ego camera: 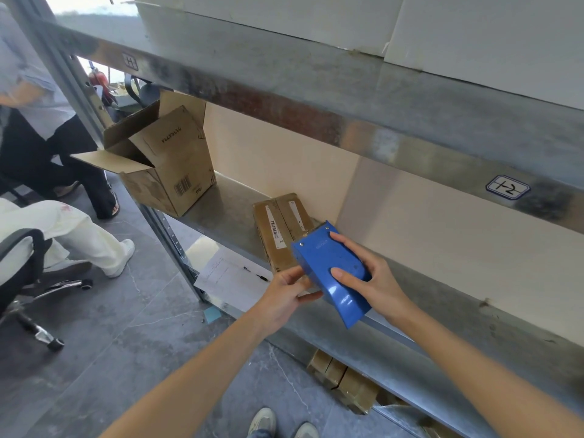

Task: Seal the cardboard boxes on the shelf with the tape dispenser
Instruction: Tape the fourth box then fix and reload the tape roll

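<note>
A small flat cardboard box (278, 230) with white barcode labels lies on the metal shelf (227, 210), its flaps closed. My right hand (369, 276) grips a blue tape dispenser (331, 273) over the box's near end, thumb on its top face. My left hand (284, 295) holds the box's near end just under the dispenser, fingers curled around the edge. A larger cardboard box (170, 159) stands at the shelf's left end with its top flaps open.
The upper shelf beam (316, 99) hangs low above the work area. A paper sheet and pen (234, 276) lie on the level below. More boxes (344, 380) sit under the shelf. Two people (47, 128) and an office chair (22, 267) are at the left.
</note>
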Demonstrator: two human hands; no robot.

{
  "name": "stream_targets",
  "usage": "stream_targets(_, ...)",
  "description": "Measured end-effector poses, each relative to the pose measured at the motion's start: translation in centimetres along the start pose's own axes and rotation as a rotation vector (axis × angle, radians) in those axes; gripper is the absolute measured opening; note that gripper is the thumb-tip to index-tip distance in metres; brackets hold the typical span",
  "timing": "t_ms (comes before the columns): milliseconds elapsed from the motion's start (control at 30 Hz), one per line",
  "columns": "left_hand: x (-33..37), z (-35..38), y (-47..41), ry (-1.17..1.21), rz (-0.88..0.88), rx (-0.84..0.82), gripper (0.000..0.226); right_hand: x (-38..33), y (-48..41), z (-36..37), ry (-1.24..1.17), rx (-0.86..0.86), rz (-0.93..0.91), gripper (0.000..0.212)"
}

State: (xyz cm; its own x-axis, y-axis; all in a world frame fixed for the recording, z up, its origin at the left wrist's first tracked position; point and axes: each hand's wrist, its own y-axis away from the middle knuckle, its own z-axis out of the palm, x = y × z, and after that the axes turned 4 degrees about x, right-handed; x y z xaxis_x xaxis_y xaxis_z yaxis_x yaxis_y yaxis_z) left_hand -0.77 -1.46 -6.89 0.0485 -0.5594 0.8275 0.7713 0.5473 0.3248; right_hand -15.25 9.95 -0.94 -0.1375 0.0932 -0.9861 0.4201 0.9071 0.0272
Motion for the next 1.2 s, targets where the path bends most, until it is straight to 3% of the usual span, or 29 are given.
stream_targets(100,-0.2,0.0,0.0,-0.066,-0.098,-0.107,0.053,0.0,-0.2,0.1,-0.047,-0.002,0.022,0.054)
stream_targets(400,-0.7,-0.1,-0.7,-0.149,-0.248,-0.109,0.043,0.4,-0.4,0.1,-0.067,0.001,0.036,0.054)
stream_targets(633,-0.7,0.3,-0.6,-0.322,-0.108,-0.061,0.039,0.5,-0.7,-0.3,-0.089,-0.005,0.058,0.053)
stream_targets(767,-0.1,0.3,-0.6,-0.234,-0.006,-0.011,0.034,0.6,-0.7,-0.6,-0.023,0.001,0.059,0.056)
stream_targets(933,-0.1,0.9,-0.2,-0.117,0.022,-0.065,0.033,1.0,-0.6,-0.6,-0.085,0.019,0.071,0.053)
stream_targets(1200,-0.3,0.9,-0.6,-0.179,0.040,-0.075,0.027,0.8,-0.7,-0.4,-0.026,-0.019,0.085,0.053)
